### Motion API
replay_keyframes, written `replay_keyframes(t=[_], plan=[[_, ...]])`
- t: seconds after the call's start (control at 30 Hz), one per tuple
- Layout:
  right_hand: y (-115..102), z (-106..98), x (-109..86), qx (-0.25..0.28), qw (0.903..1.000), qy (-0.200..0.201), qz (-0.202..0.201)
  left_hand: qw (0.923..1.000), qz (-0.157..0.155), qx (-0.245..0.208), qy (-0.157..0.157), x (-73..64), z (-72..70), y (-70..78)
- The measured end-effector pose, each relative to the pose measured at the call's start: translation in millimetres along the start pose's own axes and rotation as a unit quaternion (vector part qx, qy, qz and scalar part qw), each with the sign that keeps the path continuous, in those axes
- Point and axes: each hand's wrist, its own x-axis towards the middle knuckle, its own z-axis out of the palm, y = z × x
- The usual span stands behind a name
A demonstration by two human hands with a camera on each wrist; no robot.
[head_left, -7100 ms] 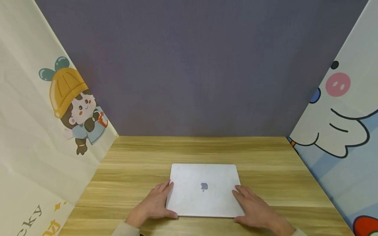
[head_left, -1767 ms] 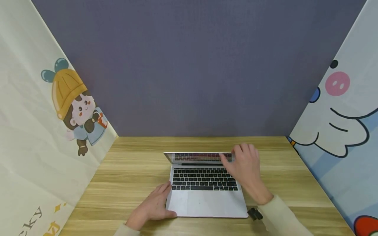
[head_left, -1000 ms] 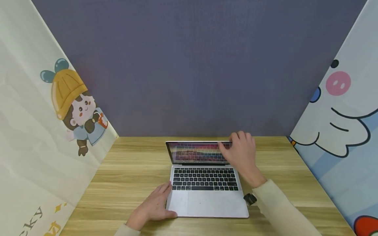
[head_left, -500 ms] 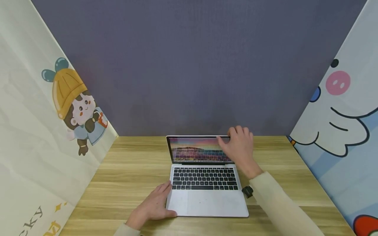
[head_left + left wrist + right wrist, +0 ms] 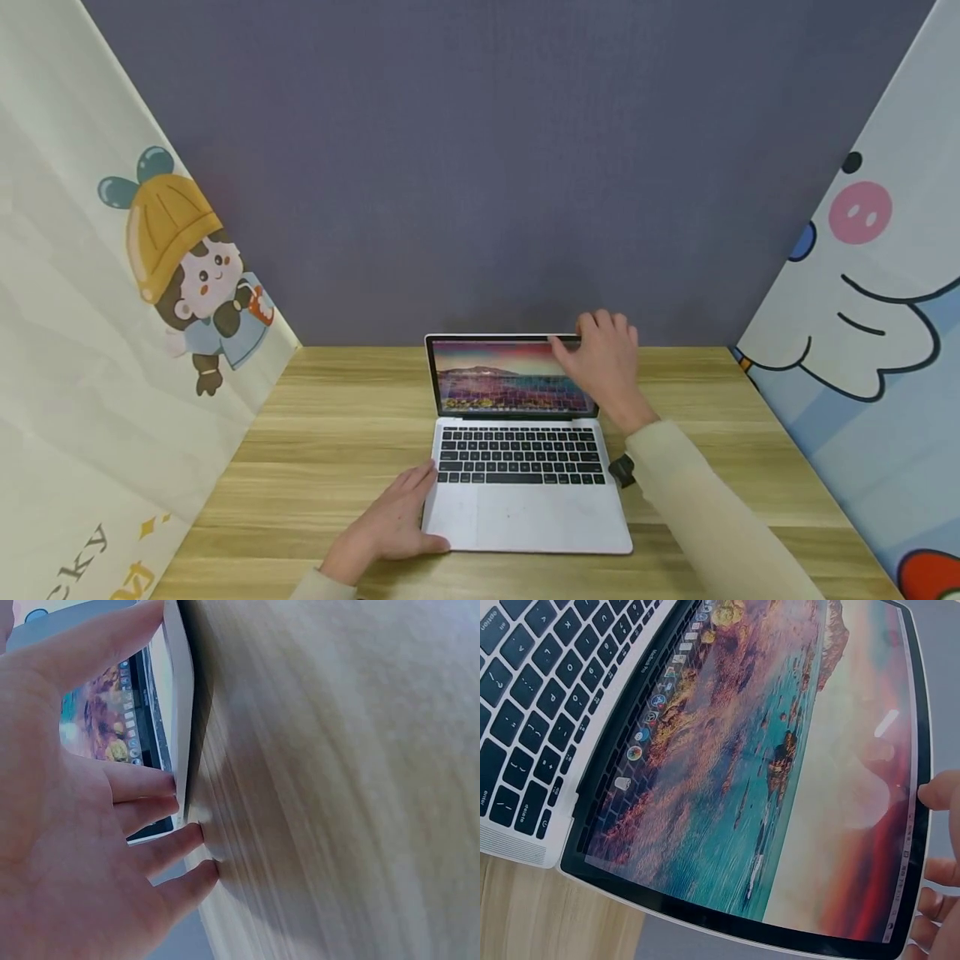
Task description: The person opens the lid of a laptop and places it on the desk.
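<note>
A silver laptop (image 5: 525,517) lies on the wooden table with its lid raised and its screen (image 5: 495,375) lit, showing a colourful lake-and-mountain picture. My right hand (image 5: 603,358) grips the lid's top edge near its right corner. In the right wrist view the thumb (image 5: 939,791) lies on the front bezel and the other fingers (image 5: 934,904) go behind the lid. My left hand (image 5: 390,521) rests at the laptop base's left side, its thumb at the front corner. The left wrist view shows the fingers (image 5: 142,780) extended along the base's edge.
The wooden table (image 5: 322,450) extends around the laptop. A grey-purple wall panel (image 5: 480,167) stands at the table's back edge. Printed cartoon sheets flank it at left (image 5: 60,292) and right (image 5: 900,350). A small black device (image 5: 622,471) sits by my right wrist.
The laptop was closed at first, with both hands at its sides. Its lid has swung up and back with my right hand on its edge, and the screen is lit. My left hand stayed put.
</note>
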Motion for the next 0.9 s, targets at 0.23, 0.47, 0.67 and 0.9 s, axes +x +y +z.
replay_keyframes(t=[0.23,0.47,0.67,0.9], plan=[[0,5,8.4,0.000,0.9996,-0.022,0.016,1.0000,0.000,0.001,0.002,-1.3,-0.4,-0.1],[-1,8,16.1,0.001,0.9986,-0.042,0.030,1.0000,0.000,-0.001,0.002,-1.6,-0.6,-0.4],[0,14,23.0,-0.002,0.9978,-0.053,0.039,1.0000,-0.001,-0.001,0.001,-0.9,-1.0,-0.3],[0,19,30.2,-0.006,0.9964,-0.069,0.048,1.0000,-0.004,-0.001,0.000,-1.3,-1.6,0.3]])
